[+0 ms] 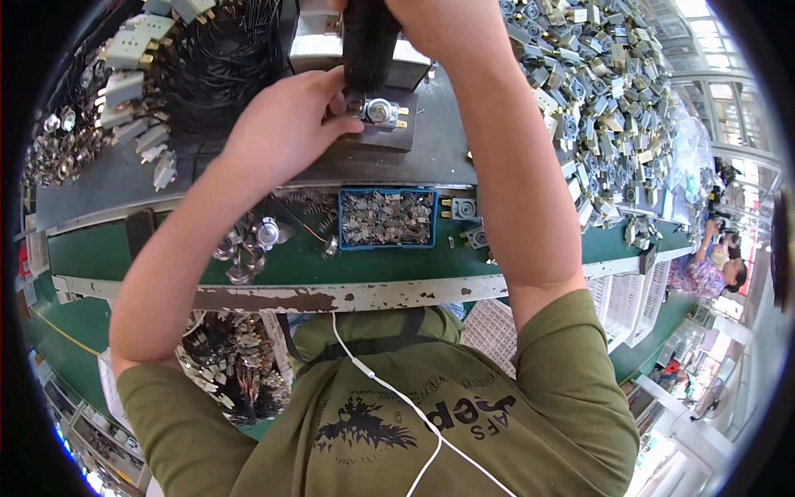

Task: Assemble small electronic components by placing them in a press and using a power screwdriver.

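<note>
My right hand (pixel 435 25) reaches in at the top edge, partly cut off, its fingers wrapped round a thick black electric screwdriver (pixel 370 50) that points down. Beneath the tool, a small grey plug-like housing (pixel 380 113) with a round metal centre and brass prongs lies on a dark metal block (pixel 389 141). My left hand (pixel 290 120) comes from the left, thumb and fingers closed on the near-left side of that housing. The screwdriver's tip is hidden behind its own body and my left fingers.
A blue tray (pixel 341 224) of small metal parts stands before the block. Grey plug housings (pixel 592 116) are heaped on the right, black cables (pixel 219 74) and more housings on the left. Round metal pieces (pixel 252 244) lie near the table edge (pixel 397 296). Another person (pixel 708 269) is far right.
</note>
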Demonstrator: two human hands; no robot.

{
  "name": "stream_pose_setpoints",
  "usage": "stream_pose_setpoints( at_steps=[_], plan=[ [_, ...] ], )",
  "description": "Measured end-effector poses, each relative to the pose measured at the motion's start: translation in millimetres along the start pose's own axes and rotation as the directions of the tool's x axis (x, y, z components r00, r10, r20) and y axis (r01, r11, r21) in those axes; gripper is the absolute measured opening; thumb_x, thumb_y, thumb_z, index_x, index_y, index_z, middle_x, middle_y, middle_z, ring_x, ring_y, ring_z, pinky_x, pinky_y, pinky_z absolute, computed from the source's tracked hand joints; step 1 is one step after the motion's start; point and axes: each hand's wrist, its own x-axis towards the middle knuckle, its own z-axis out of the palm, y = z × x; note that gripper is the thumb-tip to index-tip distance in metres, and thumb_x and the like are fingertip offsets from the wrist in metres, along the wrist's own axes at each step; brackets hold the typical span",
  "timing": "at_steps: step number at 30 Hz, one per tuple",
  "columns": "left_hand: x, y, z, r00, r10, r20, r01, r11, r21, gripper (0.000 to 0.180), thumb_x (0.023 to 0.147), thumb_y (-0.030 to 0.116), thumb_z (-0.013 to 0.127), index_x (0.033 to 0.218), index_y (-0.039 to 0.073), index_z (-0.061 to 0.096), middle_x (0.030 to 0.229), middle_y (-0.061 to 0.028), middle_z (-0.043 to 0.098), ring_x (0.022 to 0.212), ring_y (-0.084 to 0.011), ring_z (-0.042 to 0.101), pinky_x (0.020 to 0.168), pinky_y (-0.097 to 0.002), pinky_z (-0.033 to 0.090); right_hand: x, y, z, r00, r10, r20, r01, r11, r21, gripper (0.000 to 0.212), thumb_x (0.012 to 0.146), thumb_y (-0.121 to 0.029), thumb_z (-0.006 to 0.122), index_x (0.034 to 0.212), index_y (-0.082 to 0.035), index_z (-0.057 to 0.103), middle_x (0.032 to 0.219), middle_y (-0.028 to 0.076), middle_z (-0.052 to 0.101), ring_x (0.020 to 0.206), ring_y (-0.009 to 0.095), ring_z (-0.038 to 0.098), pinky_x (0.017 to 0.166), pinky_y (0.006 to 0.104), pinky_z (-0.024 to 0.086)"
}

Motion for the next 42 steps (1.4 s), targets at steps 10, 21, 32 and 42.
stream_pose_setpoints(
  at_steps=[10,21,32,42],
  plan=[
    [8,-10,-5,0.988,0.046,0.151,-0.056,0.996,0.064,0.034,0.088,0.032,0.078,0.108,0.007,0.069,0.086,-0.0126,0.074,0.086,-0.0347,0.072,0.078,-0.0452,0.058,-28,-24,45,0.942,-0.272,-0.196,0.171,0.893,-0.417,0.067,0.082,-0.009,0.080,0.137,-0.003,0.042,0.100,0.008,0.066,0.087,0.020,0.068,0.081,0.0338,0.057],
    [8,-19,4,0.984,0.139,0.109,-0.144,0.989,0.037,0.031,0.089,0.030,0.077,0.110,0.008,0.068,0.084,-0.0119,0.073,0.089,-0.0353,0.072,0.079,-0.0461,0.057,-19,10,12,0.861,-0.497,0.108,0.508,0.829,-0.234,0.068,0.087,0.009,0.073,0.140,-0.002,0.031,0.097,0.010,0.065,0.084,0.015,0.067,0.072,0.0280,0.058],
    [3,-17,11,0.834,0.530,-0.153,-0.487,0.838,0.245,0.031,0.086,0.027,0.076,0.111,0.009,0.069,0.099,-0.0057,0.068,0.093,-0.0271,0.069,0.082,-0.0412,0.055,-51,-71,8,0.906,-0.157,-0.394,-0.038,0.895,-0.444,0.048,0.091,-0.005,0.077,0.130,0.000,0.050,0.107,0.010,0.070,0.083,0.012,0.068,0.069,0.0255,0.055],
    [-13,-8,0,0.872,0.487,0.037,-0.484,0.852,0.200,0.028,0.089,0.021,0.074,0.115,0.013,0.068,0.100,-0.0028,0.068,0.089,-0.0208,0.070,0.074,-0.0369,0.053,-43,-30,-42,0.827,-0.248,-0.505,-0.066,0.848,-0.525,0.049,0.094,-0.012,0.078,0.132,-0.003,0.049,0.118,0.008,0.066,0.096,0.013,0.064,0.082,0.0273,0.053]
  ],
)
